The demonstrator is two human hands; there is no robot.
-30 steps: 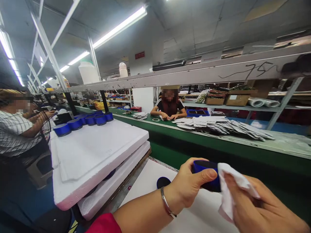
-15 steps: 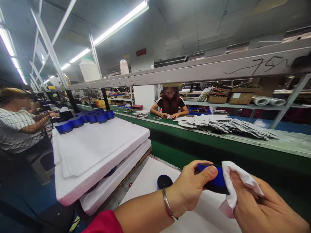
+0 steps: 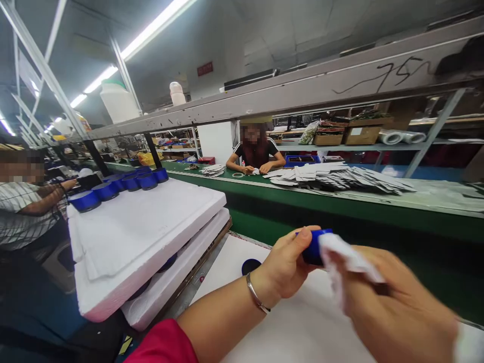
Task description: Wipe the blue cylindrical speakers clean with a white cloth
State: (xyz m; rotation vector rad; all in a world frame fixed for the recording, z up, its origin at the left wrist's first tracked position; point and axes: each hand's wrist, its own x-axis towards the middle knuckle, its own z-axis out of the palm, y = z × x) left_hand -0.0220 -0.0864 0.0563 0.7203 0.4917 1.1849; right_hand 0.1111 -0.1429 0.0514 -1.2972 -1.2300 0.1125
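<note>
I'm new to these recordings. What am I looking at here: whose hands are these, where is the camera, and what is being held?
The camera sits on a person's head, looking forward and down, so both hands are their own. The left hand grips a small blue round lid. The right hand presses a white cloth against it. Below is a white work surface with a dark round piece on it. To the left are stacked white foam boards carrying more blue lids. Other workers sit along a green conveyor.

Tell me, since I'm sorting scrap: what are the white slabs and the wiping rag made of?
The slabs look like foam: matte white, thick, with crumbly, dented edges. The rag in the right hand looks like soft cloth or tissue, limp and creased; blur leaves that open.
</note>
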